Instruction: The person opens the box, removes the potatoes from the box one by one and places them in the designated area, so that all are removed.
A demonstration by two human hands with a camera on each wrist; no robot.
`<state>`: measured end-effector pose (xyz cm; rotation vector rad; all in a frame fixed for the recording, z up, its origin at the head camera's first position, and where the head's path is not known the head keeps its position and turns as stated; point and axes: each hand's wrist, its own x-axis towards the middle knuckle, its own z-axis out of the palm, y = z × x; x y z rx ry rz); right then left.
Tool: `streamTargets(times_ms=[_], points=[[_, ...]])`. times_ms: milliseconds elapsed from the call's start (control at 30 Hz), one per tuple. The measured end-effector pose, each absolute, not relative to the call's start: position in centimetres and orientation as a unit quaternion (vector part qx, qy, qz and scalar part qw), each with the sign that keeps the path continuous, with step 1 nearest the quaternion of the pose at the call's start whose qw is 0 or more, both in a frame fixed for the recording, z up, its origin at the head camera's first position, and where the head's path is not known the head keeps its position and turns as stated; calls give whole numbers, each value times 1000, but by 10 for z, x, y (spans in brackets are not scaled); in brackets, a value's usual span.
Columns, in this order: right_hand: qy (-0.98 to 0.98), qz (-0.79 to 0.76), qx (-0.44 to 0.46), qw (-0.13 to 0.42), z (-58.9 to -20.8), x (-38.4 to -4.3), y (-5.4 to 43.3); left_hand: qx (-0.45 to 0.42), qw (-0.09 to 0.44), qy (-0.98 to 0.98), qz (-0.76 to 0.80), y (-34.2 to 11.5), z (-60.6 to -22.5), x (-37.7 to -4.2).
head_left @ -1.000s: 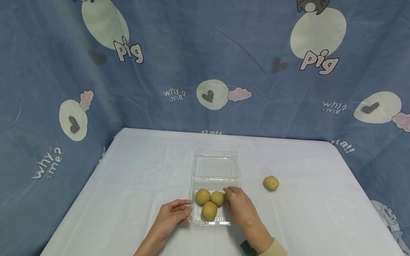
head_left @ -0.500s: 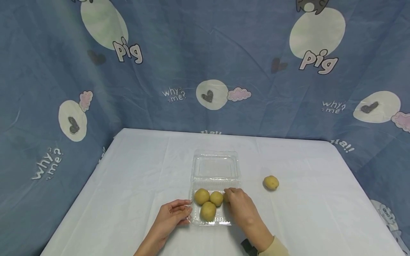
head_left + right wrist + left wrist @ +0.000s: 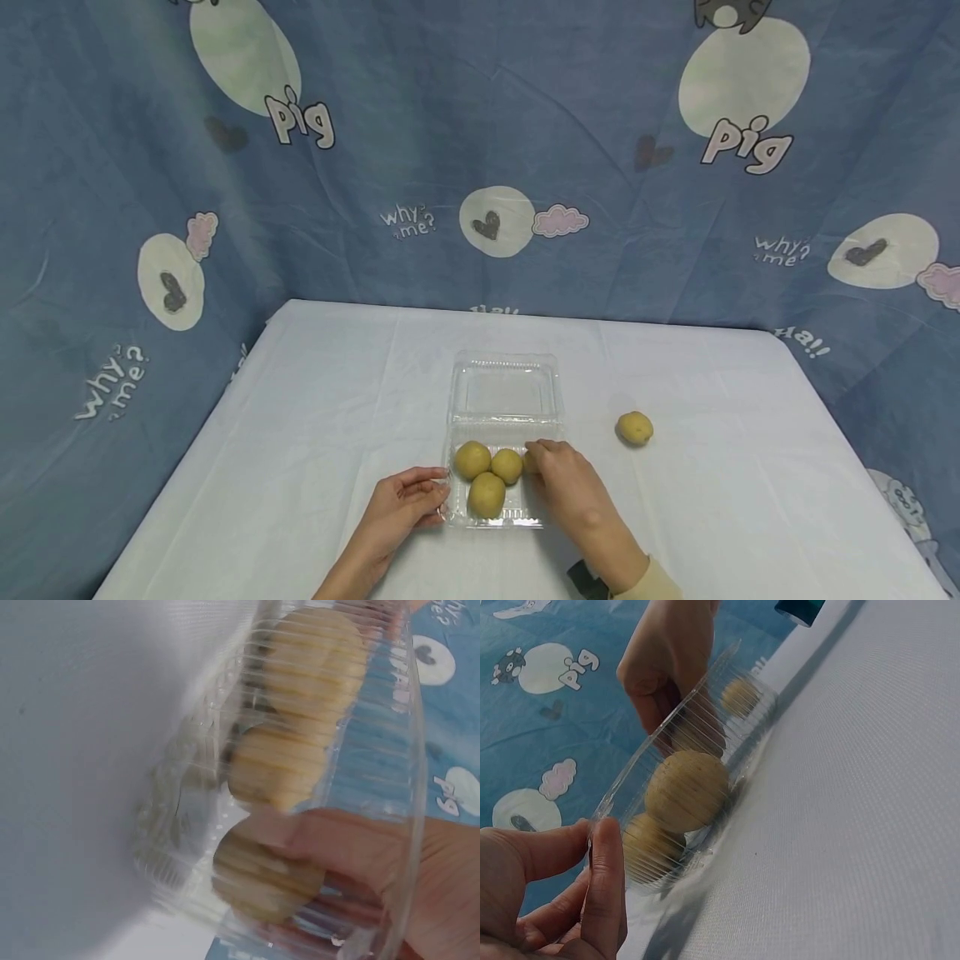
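Observation:
A clear plastic clamshell box (image 3: pixel 459 518) lies on the table with its lid (image 3: pixel 506 392) laid back, away from me. My left hand (image 3: pixel 402 504) pinches the box's left rim between thumb and fingers, as the left wrist view shows. Inside the base sit a left potato (image 3: pixel 472 460), a middle potato (image 3: pixel 507 466) and a front potato (image 3: pixel 487 495), close together. My right hand (image 3: pixel 567 486) reaches into the right side and grips another potato (image 3: pixel 262 874), thumb across it, beside the middle one. In the head view that potato is mostly hidden by the fingers.
One loose potato (image 3: pixel 635 428) lies on the white-covered table (image 3: pixel 720 500), to the right of the box. A blue printed cloth (image 3: pixel 600 275) hangs behind the table and along its sides. A dark strap (image 3: pixel 587 580) shows at the right wrist.
The three potatoes in the box have shifted slightly left. A bit of the gripped potato now shows beside my right fingers. My left hand and the box have stayed in place.

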<state>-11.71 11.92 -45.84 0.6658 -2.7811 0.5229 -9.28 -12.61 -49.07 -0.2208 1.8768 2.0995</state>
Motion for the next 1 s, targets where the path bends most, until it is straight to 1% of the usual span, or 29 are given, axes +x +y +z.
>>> streamTargets(times_ms=[300,800,1000], points=[[-944,214,231,104,-459,-112,124,-79,160,656,733,-127,-491,-92],[-910,347,222,35,-458,-118,139,-80,155,660,730,-125,-490,-94],[-877,432,209,-10,-459,-118,142,-81,155,661,730,-125,-491,-94]])
